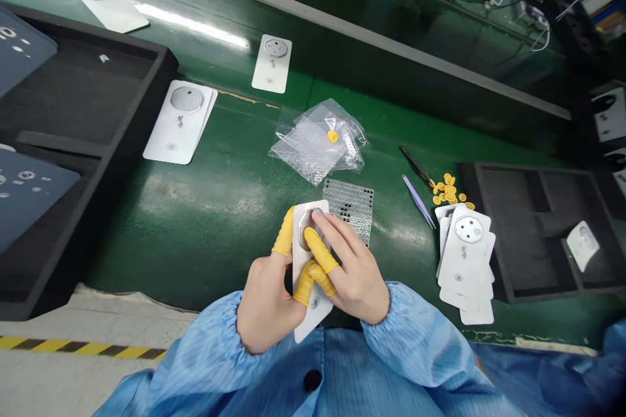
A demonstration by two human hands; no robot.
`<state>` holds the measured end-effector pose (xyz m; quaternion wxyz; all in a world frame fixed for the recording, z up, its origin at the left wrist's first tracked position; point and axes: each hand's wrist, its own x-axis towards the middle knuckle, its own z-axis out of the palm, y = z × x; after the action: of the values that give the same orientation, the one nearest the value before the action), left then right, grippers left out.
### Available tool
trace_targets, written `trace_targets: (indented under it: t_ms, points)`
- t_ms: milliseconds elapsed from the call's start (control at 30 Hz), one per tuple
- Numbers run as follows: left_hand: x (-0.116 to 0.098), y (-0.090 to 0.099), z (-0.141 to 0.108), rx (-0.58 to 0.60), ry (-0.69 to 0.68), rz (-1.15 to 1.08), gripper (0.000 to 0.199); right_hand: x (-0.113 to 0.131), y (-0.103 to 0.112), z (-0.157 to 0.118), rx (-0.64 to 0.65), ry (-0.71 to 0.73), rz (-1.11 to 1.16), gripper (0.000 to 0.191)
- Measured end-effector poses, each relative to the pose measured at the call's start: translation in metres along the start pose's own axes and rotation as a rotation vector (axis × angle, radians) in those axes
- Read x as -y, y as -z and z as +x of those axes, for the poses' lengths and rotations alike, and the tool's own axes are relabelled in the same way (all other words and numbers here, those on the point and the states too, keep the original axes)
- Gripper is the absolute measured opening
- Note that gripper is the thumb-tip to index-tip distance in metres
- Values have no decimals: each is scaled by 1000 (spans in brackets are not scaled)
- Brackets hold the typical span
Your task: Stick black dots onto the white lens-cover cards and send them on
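Note:
A white phone back cover [303, 319] with a silver camera ring is held upright above the bench edge. My left hand [271, 296] grips it along its left side, with yellow finger cots on thumb and index finger. Over the camera ring, my right hand [355, 273] presses its fingertips, two of its digits in yellow cots; whether a small part lies under them is hidden. Just beyond, a clear sheet with small black dots [362, 208] lies on the green bench. Clear plastic bags [308, 143] with one yellow finger cot [332, 136] on them are behind it.
Purple tweezers [418, 202], black tweezers [415, 166] and loose yellow finger cots [447, 190] lie right. Beside them are stacked white covers [464, 267] and a black tray [533, 228]. Leftward stand more covers [178, 137] and a large black tray [147, 91].

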<state>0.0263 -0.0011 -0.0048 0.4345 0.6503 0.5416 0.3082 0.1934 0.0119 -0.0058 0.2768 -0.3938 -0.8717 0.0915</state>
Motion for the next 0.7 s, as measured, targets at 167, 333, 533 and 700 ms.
trace_targets:
  t_ms: [167,333,533,700]
  points:
    - [4,-3,1,16,44,-36,28,-1,0,-5,18,11,-53,31]
    - [-6,-3,2,62,98,-269,41,-2,5,-8,-2,36,-65,38]
    - [-7,-3,-2,67,95,-280,53,2,13,-7,99,26,-94,41]
    - [-10,-3,-2,46,95,-351,54,-6,16,-6,56,23,153,46]
